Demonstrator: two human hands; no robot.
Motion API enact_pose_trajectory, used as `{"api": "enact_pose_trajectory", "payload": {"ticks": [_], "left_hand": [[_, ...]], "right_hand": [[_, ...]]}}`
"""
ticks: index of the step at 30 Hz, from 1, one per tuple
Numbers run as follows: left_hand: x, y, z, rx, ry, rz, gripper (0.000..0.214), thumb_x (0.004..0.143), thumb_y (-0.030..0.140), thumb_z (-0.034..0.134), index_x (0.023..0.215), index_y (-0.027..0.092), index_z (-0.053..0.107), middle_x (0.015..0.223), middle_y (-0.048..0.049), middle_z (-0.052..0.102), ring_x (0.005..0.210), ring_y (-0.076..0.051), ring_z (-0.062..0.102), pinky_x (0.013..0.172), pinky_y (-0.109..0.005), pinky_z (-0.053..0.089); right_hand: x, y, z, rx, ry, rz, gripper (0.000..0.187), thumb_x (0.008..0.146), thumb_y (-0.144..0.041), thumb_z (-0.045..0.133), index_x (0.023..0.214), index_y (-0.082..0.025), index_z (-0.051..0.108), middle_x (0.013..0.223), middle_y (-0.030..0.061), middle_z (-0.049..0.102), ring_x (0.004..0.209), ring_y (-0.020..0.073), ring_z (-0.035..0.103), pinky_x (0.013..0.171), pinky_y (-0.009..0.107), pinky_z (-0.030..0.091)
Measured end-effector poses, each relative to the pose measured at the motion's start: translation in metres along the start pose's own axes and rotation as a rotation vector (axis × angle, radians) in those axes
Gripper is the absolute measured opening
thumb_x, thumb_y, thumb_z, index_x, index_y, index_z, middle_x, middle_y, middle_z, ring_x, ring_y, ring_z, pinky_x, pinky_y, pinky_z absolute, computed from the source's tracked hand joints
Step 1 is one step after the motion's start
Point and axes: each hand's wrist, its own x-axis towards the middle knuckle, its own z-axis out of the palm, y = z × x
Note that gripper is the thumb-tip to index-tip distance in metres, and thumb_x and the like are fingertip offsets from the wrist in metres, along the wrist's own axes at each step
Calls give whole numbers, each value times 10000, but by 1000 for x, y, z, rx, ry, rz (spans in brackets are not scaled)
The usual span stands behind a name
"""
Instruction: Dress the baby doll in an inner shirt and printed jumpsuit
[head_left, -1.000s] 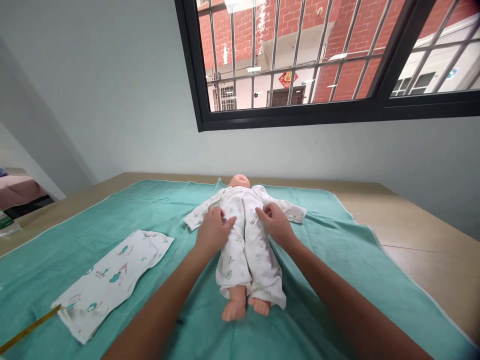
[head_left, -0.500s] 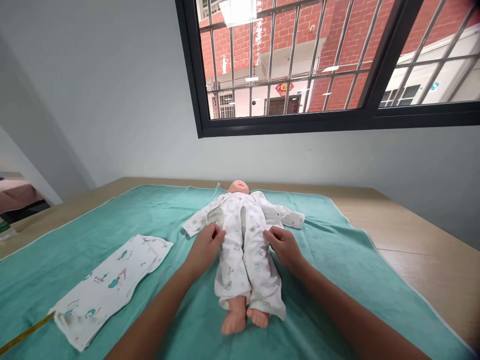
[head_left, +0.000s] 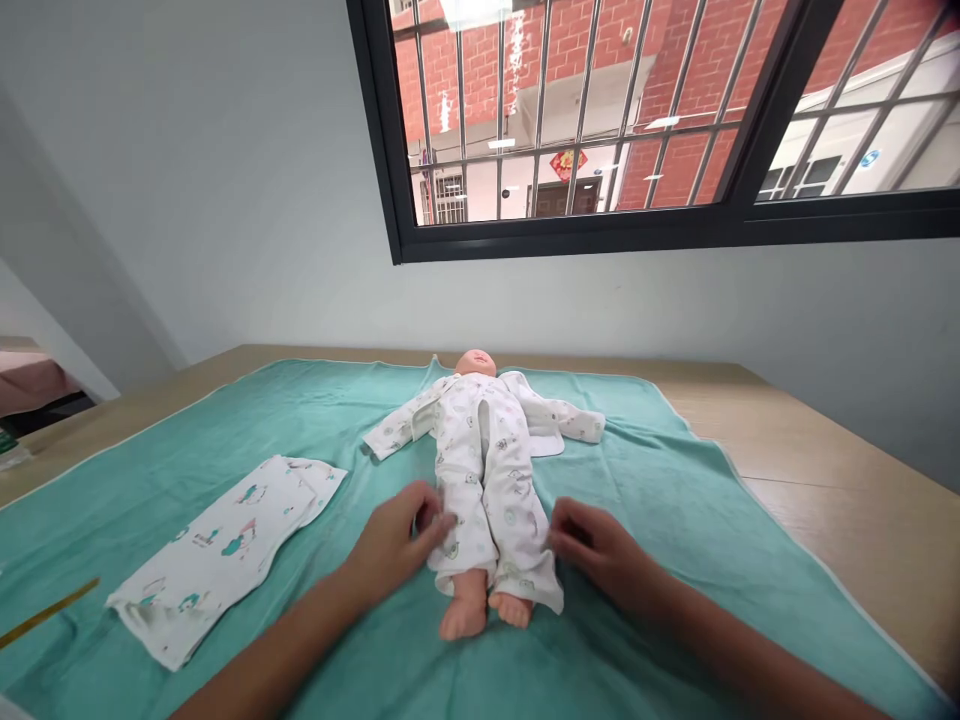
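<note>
A baby doll (head_left: pixel 476 363) lies on its back, its head toward the wall, in a white printed long-sleeved top (head_left: pixel 405 420) and white printed trousers (head_left: pixel 514 490). Its bare feet (head_left: pixel 465 612) stick out of the trouser legs. Beside the lower trouser leg on the left is my left hand (head_left: pixel 401 535), fingers bent and thumb apart, with its thumb tip at the cloth. My right hand (head_left: pixel 604 550), slightly blurred, sits by the other leg with curled fingers and a gap to the thumb. Neither hand visibly grips the cloth.
A folded white printed cloth (head_left: pixel 225 550) lies to the left on the green sheet (head_left: pixel 315 410). A yellow measuring tape (head_left: pixel 49 612) reaches in from the left edge. Wooden tabletop (head_left: pixel 795 450) shows at the right, below a barred window (head_left: pixel 570 110).
Both my hands have let go of the trousers' upper part and moved down along the legs toward me. The trousers lie smoother at the waist. The view has tilted slightly down.
</note>
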Motion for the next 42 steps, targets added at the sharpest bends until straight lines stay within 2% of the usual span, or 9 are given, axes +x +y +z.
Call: {"api": "enact_pose_trajectory", "payload": {"ticks": [3, 5, 11, 15, 19, 24, 28, 33, 42], "left_hand": [[-31, -2, 1, -79, -145, 80, 225, 832, 396, 628, 936, 221, 532, 929, -14, 572, 797, -163, 527, 701, -279, 442], [-40, -4, 5, -134, -159, 130, 417, 768, 416, 712, 1095, 243, 519, 1115, -51, 546, 980, -210, 544, 847, -329, 463], [-45, -2, 20, -105, -170, 237, 925, 547, 459, 875, 1328, 284, 410, 1359, -134, 410, 1277, -357, 415, 1035, -483, 401], [-49, 6, 26, -52, -189, 222, 617, 691, 215, 790, 1216, 289, 475, 1255, -89, 490, 1178, -285, 506, 979, -420, 455], [-51, 11, 27, -59, -210, 203, 481, 777, 121, 659, 1184, 293, 471, 1182, -54, 522, 1095, -224, 545, 942, -360, 474], [-53, 14, 23, -47, -181, 179, 418, 799, 146, 624, 1159, 280, 458, 1063, -31, 541, 968, -184, 570, 868, -322, 497], [-53, 16, 21, 85, -167, 204, 351, 819, 216, 619, 1141, 259, 487, 1005, -41, 578, 875, -186, 591, 757, -311, 508], [-57, 27, 19, 367, -25, 443, 293, 845, 261, 614, 1134, 261, 562, 910, -56, 632, 835, -220, 583, 735, -355, 477], [-37, 71, 57, 435, 70, 373, 123, 821, 297, 677, 846, 201, 604, 957, -53, 594, 955, -240, 511, 825, -411, 433]], "right_hand": [[-41, -12, 9, -125, -71, 25, 258, 794, -398, 676, 860, -218, 502, 774, -27, 543, 653, 122, 441, 578, 234, 355], [-52, -19, 18, -225, -61, 33, 336, 746, -422, 732, 901, -232, 502, 833, -22, 572, 666, 127, 473, 590, 237, 367], [-45, -28, 45, -448, 65, -69, 402, 694, -388, 786, 908, -227, 487, 976, 31, 613, 781, 187, 586, 617, 263, 404], [-45, -28, 47, -469, 59, -196, 153, 876, -304, 609, 830, -223, 487, 903, 25, 608, 745, 159, 573, 612, 255, 393], [-49, -33, 42, -401, 12, -294, 167, 924, -187, 488, 764, -216, 448, 846, 26, 602, 753, 155, 552, 639, 259, 390], [-54, -32, 32, -215, 30, -355, 161, 868, -112, 470, 774, -223, 402, 804, 16, 566, 717, 143, 514, 630, 257, 389], [-56, -28, 25, -84, 94, -253, 111, 923, -179, 440, 828, -232, 426, 748, -6, 529, 646, 128, 489, 610, 249, 400], [-57, -28, 26, -165, 119, -344, 85, 925, -169, 439, 870, -223, 475, 781, 12, 528, 643, 126, 489, 587, 250, 380], [-61, -31, 29, -348, 199, -438, 120, 903, -146, 473, 795, -198, 477, 672, -20, 506, 570, 97, 431, 556, 234, 291]]}}
